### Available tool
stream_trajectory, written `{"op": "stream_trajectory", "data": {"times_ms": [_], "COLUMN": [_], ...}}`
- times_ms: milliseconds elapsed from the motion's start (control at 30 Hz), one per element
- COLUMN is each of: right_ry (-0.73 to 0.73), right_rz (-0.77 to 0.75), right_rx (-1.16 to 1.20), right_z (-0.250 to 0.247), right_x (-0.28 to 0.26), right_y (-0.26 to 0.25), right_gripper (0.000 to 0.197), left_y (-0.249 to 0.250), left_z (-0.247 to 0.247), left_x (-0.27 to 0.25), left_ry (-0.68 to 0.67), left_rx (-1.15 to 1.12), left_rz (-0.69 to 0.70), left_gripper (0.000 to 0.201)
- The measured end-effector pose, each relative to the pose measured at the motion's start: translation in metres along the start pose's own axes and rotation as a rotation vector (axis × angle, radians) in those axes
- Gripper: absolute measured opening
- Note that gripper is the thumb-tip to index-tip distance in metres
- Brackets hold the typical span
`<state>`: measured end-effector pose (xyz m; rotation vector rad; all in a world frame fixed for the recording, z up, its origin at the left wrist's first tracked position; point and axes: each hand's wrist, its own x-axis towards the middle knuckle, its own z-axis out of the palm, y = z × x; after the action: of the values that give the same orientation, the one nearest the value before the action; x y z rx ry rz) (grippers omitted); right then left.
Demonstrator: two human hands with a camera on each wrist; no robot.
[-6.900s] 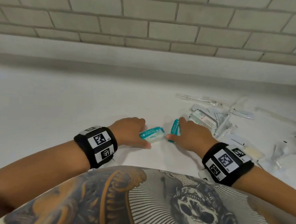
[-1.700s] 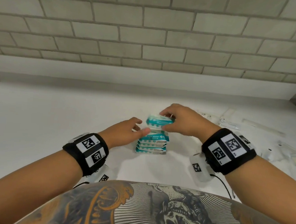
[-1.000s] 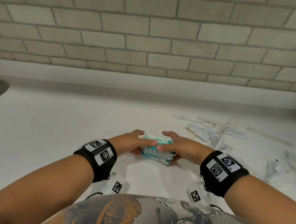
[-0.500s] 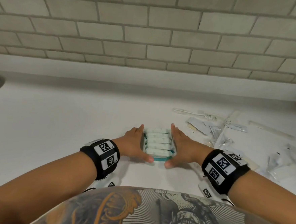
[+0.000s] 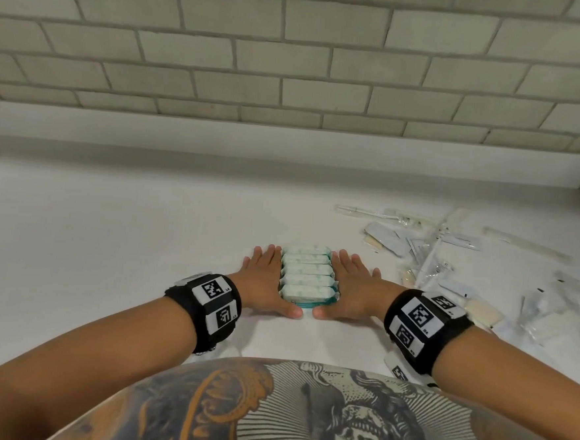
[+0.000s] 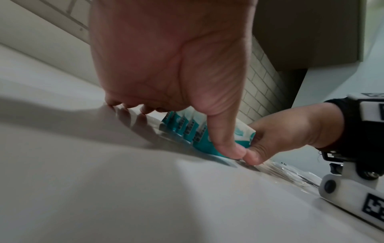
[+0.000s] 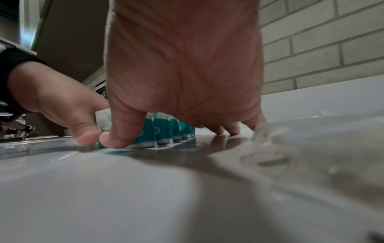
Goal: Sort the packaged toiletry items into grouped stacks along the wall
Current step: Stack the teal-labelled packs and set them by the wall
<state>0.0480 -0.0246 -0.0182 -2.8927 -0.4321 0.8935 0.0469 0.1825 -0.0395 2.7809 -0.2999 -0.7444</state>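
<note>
1. Nearest the person, the left hand (image 5: pixel 268 280) and right hand (image 5: pixel 349 289) lie flat on the white desk (image 5: pixel 108 241), fingers straight and pointing at the wall. Neither grips anything. The palm edges press the two sides of the row of teal-and-white packets (image 5: pixel 308 276), and the thumbs almost meet at its near end.
2. The packets stand on edge, touching one another, in a line that runs away from the person, well short of the wall.
3. The step in hand looks like squaring this group and sliding it to the wall. To do it well, keep both palms low and parallel, press evenly inward, and push from the thumbs so no packet tips or fans out.
4. Farther right lies the loose pile of clear-wrapped items (image 5: pixel 430 250), still unsorted. Steer the row straight ahead so it stays clear of them.
5. Farthest is the tiled wall (image 5: pixel 292 65) with its white upstand; stop once the front packet touches it.
</note>
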Motion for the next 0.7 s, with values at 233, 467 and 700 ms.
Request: {"op": "stream_trajectory", "data": {"times_ms": [233,467,700], "right_ry": [-0.016,-0.01,-0.005], "right_rz": [-0.007,-0.015,-0.033], "right_rx": [-0.009,-0.014,-0.002], "right_z": [0.001,0.002,0.004], "right_x": [0.002,0.002,0.006], "right_y": [-0.001,0.0,0.005], "right_gripper": [0.125,0.121,0.123], "left_y": [-0.001,0.004,0.006], "left_z": [0.003,0.002,0.002], "left_x": [0.006,0.003,0.003], "left_ry": [-0.01,-0.005,0.014], "left_rx": [0.018,0.009,-0.015], "left_rz": [0.017,0.013,0.004], "left_gripper": [0.141,0.138,0.138]}}
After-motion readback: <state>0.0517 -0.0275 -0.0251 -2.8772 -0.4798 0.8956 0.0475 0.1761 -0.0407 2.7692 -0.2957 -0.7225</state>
